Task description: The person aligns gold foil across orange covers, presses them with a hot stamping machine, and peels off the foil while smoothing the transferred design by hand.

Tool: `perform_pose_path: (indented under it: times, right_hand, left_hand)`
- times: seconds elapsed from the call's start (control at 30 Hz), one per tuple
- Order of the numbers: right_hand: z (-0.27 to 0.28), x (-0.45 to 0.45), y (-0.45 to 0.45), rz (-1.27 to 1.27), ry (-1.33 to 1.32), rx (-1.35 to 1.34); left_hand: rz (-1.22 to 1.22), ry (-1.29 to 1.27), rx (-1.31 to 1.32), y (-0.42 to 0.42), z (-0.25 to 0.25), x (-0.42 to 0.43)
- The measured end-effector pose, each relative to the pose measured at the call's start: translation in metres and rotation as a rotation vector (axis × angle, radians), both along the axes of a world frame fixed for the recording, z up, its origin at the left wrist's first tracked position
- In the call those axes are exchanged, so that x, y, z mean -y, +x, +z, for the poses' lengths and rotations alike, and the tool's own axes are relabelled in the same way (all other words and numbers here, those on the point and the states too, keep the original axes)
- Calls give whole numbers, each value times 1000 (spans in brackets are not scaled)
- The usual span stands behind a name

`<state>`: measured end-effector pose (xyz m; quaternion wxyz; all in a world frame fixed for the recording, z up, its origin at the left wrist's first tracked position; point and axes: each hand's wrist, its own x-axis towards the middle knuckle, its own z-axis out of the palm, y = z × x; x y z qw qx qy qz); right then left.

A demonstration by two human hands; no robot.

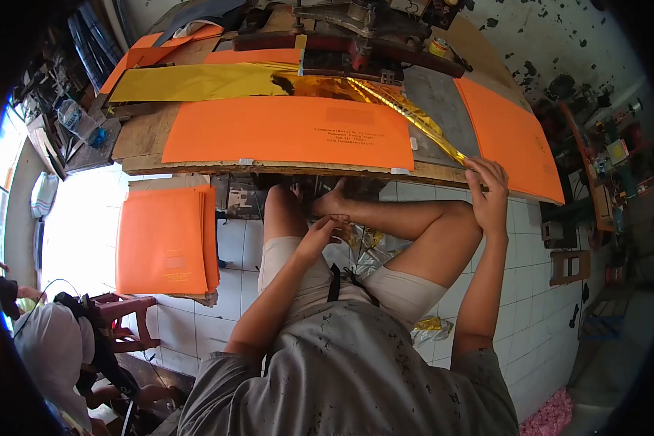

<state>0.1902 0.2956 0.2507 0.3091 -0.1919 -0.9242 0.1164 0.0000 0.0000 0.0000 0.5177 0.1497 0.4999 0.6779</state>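
Note:
My right hand [489, 185] pinches the narrow end of a gold foil strip [429, 129] at the table's front edge. The strip runs up to the left, twisted, toward a dark metal press [360, 51]. Left of the press, a wider flat band of gold foil [196, 81] lies across the work. Below it rests an orange printed sheet [283, 134] with dark lines of text. Over my lap, my left hand [323, 234] is held with curled fingers close together; whether anything is between them is hidden.
Orange sheets [512, 142] lie on the table's right side. A stack of orange folders [166, 240] stands at the lower left. Crumpled foil [378, 251] is on the tiled floor between my legs. Another person [58, 349] sits at the far lower left, near a red stool [127, 320].

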Motion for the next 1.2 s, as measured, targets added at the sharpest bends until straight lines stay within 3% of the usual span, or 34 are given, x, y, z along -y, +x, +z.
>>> perform_pose_path:
  times: [0.4, 0.6, 0.8, 0.9, 1.07, 1.17, 1.2]
  right_hand:
    - [52, 43, 52, 61, -72, 11]
    - [65, 66, 97, 124, -162, 15]
    - [70, 87, 126, 159, -212, 100]
    - [64, 98, 134, 163, -387, 247]
    - [43, 98, 123, 225, -430, 387]
    - [23, 81, 129, 208, -579, 352]
    - [17, 83, 117, 192, -503, 248]
  left_hand:
    - [-254, 355, -232, 31, 141, -25]
    - [-179, 552, -106, 55, 183, -53]
    - [-123, 478, -118, 72, 187, -50]
    - [-267, 448, -25, 70, 182, -40]
    - [-124, 398, 55, 94, 169, -28]
    - [-115, 384, 95, 99, 165, -25]
    - [-150, 331, 110, 98, 167, -21]
